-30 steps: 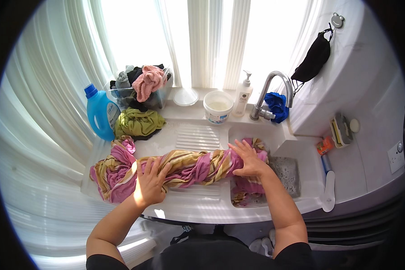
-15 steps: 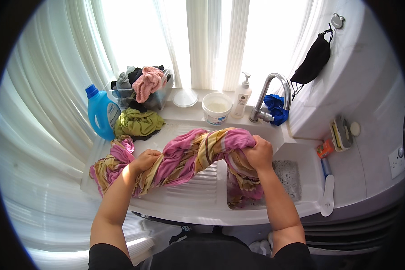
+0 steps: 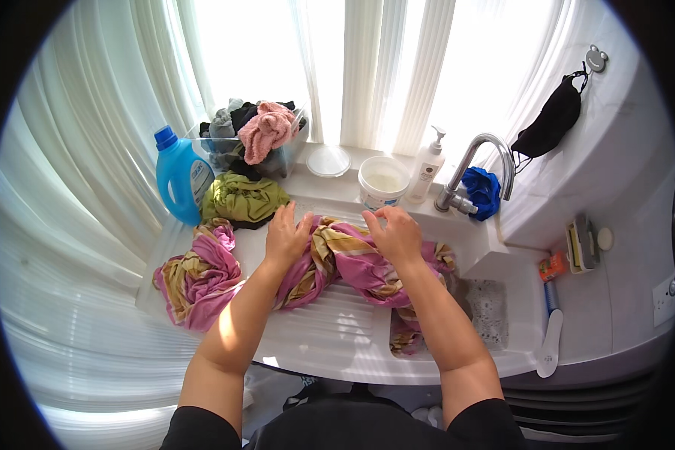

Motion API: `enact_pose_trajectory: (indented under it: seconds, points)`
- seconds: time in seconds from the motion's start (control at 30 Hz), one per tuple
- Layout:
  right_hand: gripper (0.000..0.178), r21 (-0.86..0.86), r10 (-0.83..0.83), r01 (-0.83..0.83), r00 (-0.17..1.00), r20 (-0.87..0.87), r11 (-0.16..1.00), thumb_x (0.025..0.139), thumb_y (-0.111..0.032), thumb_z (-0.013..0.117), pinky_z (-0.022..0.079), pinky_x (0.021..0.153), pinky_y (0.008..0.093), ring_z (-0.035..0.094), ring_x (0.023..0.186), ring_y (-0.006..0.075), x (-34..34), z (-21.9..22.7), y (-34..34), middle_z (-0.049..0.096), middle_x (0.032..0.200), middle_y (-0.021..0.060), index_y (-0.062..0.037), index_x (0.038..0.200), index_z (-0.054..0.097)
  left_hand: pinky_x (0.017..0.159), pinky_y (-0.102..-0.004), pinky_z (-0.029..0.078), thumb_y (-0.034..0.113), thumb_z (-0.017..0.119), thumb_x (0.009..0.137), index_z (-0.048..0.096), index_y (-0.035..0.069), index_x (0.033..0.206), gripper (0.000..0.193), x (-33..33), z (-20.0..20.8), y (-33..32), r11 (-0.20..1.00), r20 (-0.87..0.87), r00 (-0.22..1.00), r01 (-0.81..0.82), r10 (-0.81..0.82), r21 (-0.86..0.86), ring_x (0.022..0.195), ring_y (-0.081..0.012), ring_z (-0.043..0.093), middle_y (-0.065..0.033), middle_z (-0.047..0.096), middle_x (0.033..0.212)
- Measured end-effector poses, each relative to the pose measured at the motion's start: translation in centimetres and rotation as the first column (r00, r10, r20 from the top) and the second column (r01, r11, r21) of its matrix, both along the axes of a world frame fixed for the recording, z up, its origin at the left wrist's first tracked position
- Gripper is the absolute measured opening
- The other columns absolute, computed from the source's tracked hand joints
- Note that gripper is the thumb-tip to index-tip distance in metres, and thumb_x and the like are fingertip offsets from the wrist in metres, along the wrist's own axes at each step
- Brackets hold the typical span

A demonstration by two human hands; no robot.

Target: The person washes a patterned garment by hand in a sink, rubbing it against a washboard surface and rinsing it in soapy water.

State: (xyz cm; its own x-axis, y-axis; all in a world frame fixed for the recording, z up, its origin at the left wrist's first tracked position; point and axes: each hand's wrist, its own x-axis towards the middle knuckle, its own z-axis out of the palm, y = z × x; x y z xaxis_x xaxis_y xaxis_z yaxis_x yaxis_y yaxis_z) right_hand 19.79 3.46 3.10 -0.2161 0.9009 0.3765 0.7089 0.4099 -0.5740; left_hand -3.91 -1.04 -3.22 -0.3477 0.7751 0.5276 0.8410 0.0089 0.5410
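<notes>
A long pink cloth with yellow and brown stripes (image 3: 364, 274) lies loosely twisted across the white ribbed washboard (image 3: 330, 322). One end is bunched at the left; the other hangs into the sink basin (image 3: 491, 315), where sudsy water shows. Over the cloth's far side, my left hand (image 3: 286, 238) is open with its fingers apart. To its right, my right hand (image 3: 399, 236) is open too, fingers bent and thumb held away. Neither hand grips the cloth; whether the fingertips touch it I cannot tell.
Behind lie a green garment (image 3: 244, 198), a blue detergent bottle (image 3: 178, 180) and a clear bin (image 3: 296, 142) of clothes. A white tub (image 3: 383, 186), pump bottle (image 3: 427, 169) and curved faucet (image 3: 457, 180) line the back ledge. A white-handled brush (image 3: 550, 345) rests on the right rim.
Both hands have let go of the twisted cloth and moved closer together, towards the far side. The raised middle of the cloth has dropped onto the washboard and loosened. The view has shifted slightly.
</notes>
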Motion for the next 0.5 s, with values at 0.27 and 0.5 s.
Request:
enact_pose_trajectory:
  seconds: [0.27,0.5]
  points:
    - [0.077,-0.176,0.502,-0.495,0.865,-0.003,0.851,0.076,-0.062,0.069,0.047,0.090,0.0471,0.058,0.108,0.0395,0.4,-5.4,-4.1,0.058,0.124,0.0202,-0.0060,0.126,0.056,0.082,-0.0493,0.042,0.041,0.061,0.090,0.061,0.000,0.103,0.043,1.5,2.2,-7.0,0.796,0.063,0.823,0.563,-0.565,-0.222,0.096,-0.0395,0.057,-0.0203,0.062,0.102]
    - [0.075,-0.122,0.569,-0.558,0.817,0.094,0.821,0.066,-0.051,0.074,0.041,0.094,0.0529,0.060,0.107,0.0333,0.5,-8.1,-11.2,0.061,0.114,0.0170,-0.0085,0.125,0.056,0.081,-0.0474,0.042,0.042,0.067,0.084,0.063,0.007,0.078,0.036,5.5,-2.5,-11.8,0.839,-0.290,0.799,0.543,-0.527,-0.030,0.083,-0.0319,0.058,-0.0121,0.060,0.085]
